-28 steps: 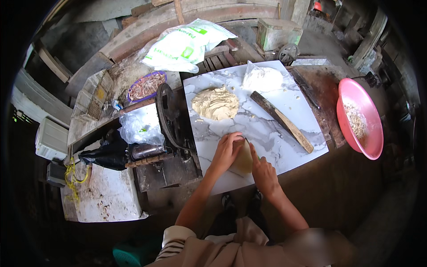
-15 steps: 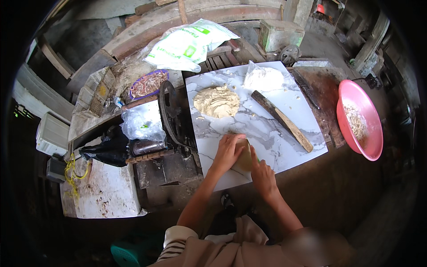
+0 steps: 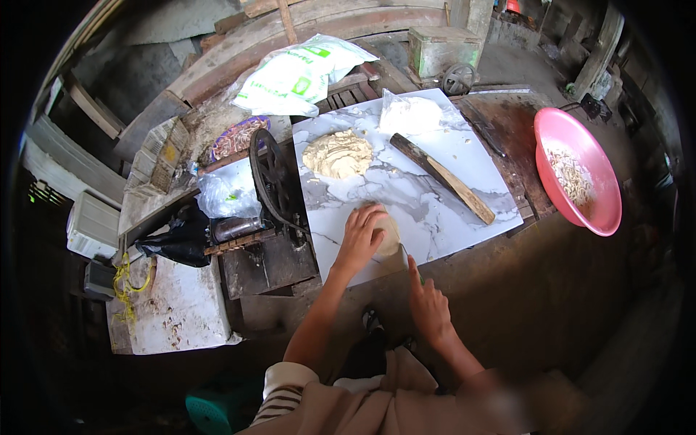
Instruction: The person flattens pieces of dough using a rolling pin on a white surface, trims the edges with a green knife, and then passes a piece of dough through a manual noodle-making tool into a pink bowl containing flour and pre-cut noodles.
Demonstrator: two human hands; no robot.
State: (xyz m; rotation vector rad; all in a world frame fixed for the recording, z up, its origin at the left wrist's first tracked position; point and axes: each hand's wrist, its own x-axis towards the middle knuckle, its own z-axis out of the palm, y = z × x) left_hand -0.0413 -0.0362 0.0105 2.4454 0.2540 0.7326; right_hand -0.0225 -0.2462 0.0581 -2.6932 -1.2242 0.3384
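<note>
On the marble-patterned board (image 3: 341, 210), a flattened piece of dough (image 3: 388, 236) lies near the front edge. My left hand (image 3: 359, 238) holds it down, fingers bent over its left side and thumb on top. My right hand (image 3: 429, 308) is closed round the green handle of a knife (image 3: 404, 257), index finger stretched along it. The blade's tip is at the dough's near right edge; much of the handle is hidden by my fingers. Farther back lies a larger lump of dough (image 3: 338, 154). To its right rests a long wooden stick (image 3: 444, 178), dark at one end.
A clear bag of white powder (image 3: 412, 114) sits at the board's back. Right of the board stands a pink basin (image 3: 615, 174) with pale strips inside. A machine with a black wheel (image 3: 270, 177) borders the left side. A white and green sack (image 3: 297, 76) lies behind.
The knife has come back toward me, from across the dough to its near edge, with my right hand lower. My left hand stays over the dough. The whole view has shifted slightly.
</note>
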